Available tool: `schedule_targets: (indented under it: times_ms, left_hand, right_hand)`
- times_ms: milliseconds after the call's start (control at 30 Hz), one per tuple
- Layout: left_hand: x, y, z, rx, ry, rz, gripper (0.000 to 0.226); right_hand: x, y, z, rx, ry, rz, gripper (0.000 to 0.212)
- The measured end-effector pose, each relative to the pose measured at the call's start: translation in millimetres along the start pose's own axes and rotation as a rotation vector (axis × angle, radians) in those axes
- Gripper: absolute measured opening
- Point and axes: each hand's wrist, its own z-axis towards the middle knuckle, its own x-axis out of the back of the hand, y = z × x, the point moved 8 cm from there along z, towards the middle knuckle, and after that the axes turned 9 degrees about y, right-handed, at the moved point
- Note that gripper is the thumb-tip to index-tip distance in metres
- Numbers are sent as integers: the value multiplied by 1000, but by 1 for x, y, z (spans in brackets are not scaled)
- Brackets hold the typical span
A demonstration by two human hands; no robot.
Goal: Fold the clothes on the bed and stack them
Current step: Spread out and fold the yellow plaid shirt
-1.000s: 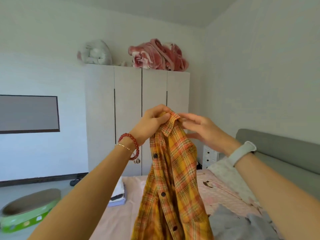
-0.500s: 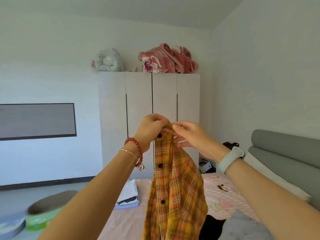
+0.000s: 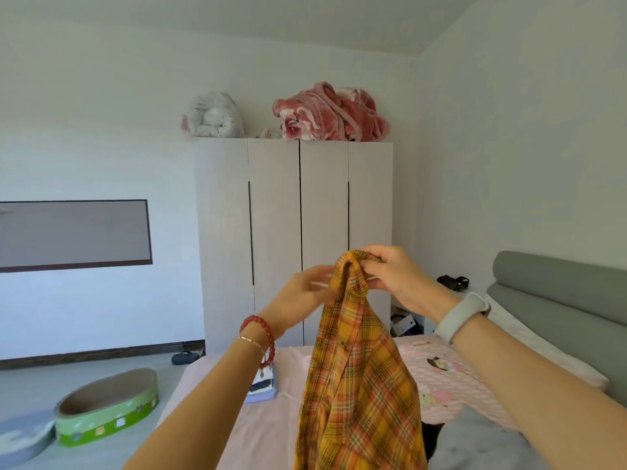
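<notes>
At frame centre your right hand [image 3: 395,276] pinches the plaid shirt [image 3: 359,368] aloft to hang straight, while your blurred left hand [image 3: 302,293] has loose fingers.

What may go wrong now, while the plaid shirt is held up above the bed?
Only the right hand clearly pinches the plaid shirt at its top; the blurred left hand looks loose, so the shirt might slip. It hangs bunched, so the fold could come out uneven or land on the grey garment.

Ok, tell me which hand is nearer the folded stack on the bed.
Left. The left hand is raised beside the plaid shirt, with the folded stack below its wrist. The right hand pinches the shirt's collar, farther right of the stack.
</notes>
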Motion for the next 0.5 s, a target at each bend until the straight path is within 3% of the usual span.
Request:
schedule_targets:
  times_ms: [67,133,233,333,433,500]
  left_hand:
    - [-20,-18,-6,22,-65,67,26]
    - [-20,-27,-2,2,79,165,20]
    - [-2,-22,9,-55,286,267,34]
    - [22,-1,15,-141,435,407,28]
    - [43,21,12,-200,575,528,29]
    - [53,32,5,-203,628,568,30]
  right_hand:
    - [6,-8,4,17,31,-1,23]
    - [17,-18,10,38,117,-2,31]
    - [34,-26,8,100,249,-47,40]
    - [44,-25,-3,132,310,-84,45]
    - [37,-23,-16,145,201,-164,28]
    - [28,-24,-25,245,83,-525,16]
